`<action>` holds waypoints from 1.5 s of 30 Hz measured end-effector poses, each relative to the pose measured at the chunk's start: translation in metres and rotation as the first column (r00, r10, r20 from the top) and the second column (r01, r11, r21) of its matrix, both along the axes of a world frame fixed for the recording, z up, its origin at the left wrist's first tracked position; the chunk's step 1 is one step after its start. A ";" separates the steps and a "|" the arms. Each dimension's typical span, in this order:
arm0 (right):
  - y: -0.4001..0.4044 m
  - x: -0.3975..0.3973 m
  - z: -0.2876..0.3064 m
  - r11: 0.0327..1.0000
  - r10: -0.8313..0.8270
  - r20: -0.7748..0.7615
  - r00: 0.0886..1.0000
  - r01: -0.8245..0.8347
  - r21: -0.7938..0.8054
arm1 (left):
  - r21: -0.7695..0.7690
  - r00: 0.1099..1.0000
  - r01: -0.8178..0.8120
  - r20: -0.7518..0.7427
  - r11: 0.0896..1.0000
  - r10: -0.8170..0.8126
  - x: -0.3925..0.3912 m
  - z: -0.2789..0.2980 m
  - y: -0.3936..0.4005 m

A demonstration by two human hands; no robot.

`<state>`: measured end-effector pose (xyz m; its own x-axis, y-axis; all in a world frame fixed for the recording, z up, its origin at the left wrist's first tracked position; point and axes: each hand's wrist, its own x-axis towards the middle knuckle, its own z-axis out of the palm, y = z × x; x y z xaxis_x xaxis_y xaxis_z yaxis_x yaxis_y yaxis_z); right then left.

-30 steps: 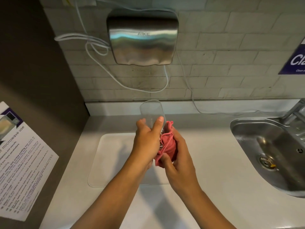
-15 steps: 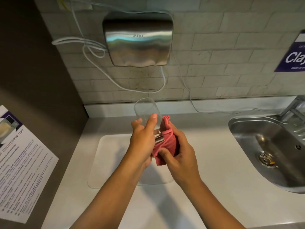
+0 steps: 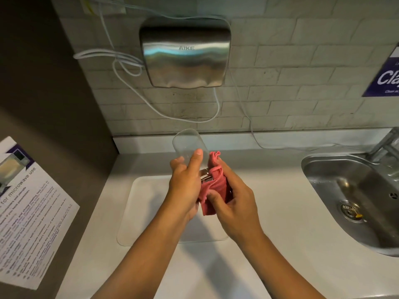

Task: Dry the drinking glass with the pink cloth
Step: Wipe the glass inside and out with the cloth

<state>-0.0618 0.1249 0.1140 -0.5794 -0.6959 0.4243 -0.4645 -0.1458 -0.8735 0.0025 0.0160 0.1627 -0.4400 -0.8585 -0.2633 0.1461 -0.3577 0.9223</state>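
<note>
A clear drinking glass (image 3: 187,143) is held tilted above the counter, one end pointing away toward the wall. My left hand (image 3: 185,184) is wrapped around its middle, thumb on top. My right hand (image 3: 233,201) grips the bunched pink cloth (image 3: 213,186) and presses it against the near end of the glass. That end of the glass is hidden by the cloth and my fingers.
A translucent mat (image 3: 149,212) lies on the white counter (image 3: 269,212) under my hands. A steel sink (image 3: 354,197) with a tap (image 3: 386,145) sits at the right. A hand dryer (image 3: 184,52) and loose cables hang on the tiled wall. A microwave notice (image 3: 28,212) is on the left panel.
The cloth has shifted around the near end of the glass as my right hand works it. Both hands stay in about the same place over the mat.
</note>
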 end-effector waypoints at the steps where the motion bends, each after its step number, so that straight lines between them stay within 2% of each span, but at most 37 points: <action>1: -0.001 -0.002 0.000 1.000 -0.014 0.009 1.000 0.014 -0.009 | -0.002 1.000 0.003 -0.004 1.000 -0.003 0.000 0.002 -0.001; 4: -0.003 -0.011 -0.002 0.998 -0.056 0.064 0.996 0.056 -0.013 | 0.018 1.000 0.003 -0.013 1.000 -0.003 0.003 0.007 -0.004; 9: 0.002 -0.024 0.000 0.993 0.112 0.115 0.987 -0.109 -0.037 | 0.072 0.999 0.038 -0.009 0.997 -0.037 0.007 0.015 -0.010; 12: -0.002 -0.023 -0.002 0.991 0.129 0.177 0.976 -0.122 -0.050 | 0.076 0.999 0.050 0.003 0.996 -0.051 0.008 0.016 -0.006; 17: -0.008 -0.004 -0.007 0.994 -0.046 0.072 0.996 0.053 -0.093 | 0.053 0.998 0.058 0.028 0.997 -0.060 0.005 0.012 -0.002; 23: -0.013 0.011 -0.006 0.975 -0.166 0.001 0.986 0.164 -0.151 | 0.031 0.999 0.042 0.029 0.999 -0.043 0.005 0.007 -0.002; 28: -0.011 0.008 0.000 0.966 -0.129 0.110 0.986 0.150 -0.209 | 0.047 0.998 0.017 -0.060 0.999 -0.015 0.006 0.002 -0.003; 31: -0.011 0.010 0.003 0.986 -0.059 0.005 0.998 0.059 -0.157 | 0.058 0.994 0.024 -0.112 0.998 -0.018 0.010 -0.001 -0.003; 34: -0.012 0.013 0.002 0.994 -0.030 -0.031 0.999 0.026 -0.108 | 0.050 0.986 0.055 -0.160 0.997 -0.046 0.010 -0.002 -0.003; 36: -0.014 0.011 0.004 0.994 -0.028 0.033 0.999 0.032 -0.109 | 0.012 0.987 0.052 -0.153 0.999 -0.049 0.009 -0.004 -0.002; 38: -0.016 0.010 0.006 0.989 -0.055 0.182 0.982 0.079 -0.127 | -0.075 0.993 0.049 -0.100 0.996 -0.056 0.010 -0.008 0.002; 40: -0.015 0.011 0.007 0.987 -0.065 0.237 0.969 0.098 -0.129 | -0.144 0.994 0.058 -0.083 0.988 -0.071 0.012 -0.010 0.006; 42: -0.011 0.016 0.005 0.995 -0.023 0.173 0.985 0.040 -0.094 | -0.170 0.995 0.055 -0.074 0.984 -0.068 0.013 -0.011 0.004; 44: -0.009 0.019 0.004 0.999 0.015 0.030 0.999 -0.014 -0.035 | -0.191 0.994 0.057 -0.082 0.980 -0.074 0.014 -0.012 0.000; 45: -0.010 0.017 0.005 0.999 0.028 0.027 0.999 -0.028 -0.019 | -0.214 0.993 0.075 -0.078 0.974 -0.093 0.015 -0.013 -0.002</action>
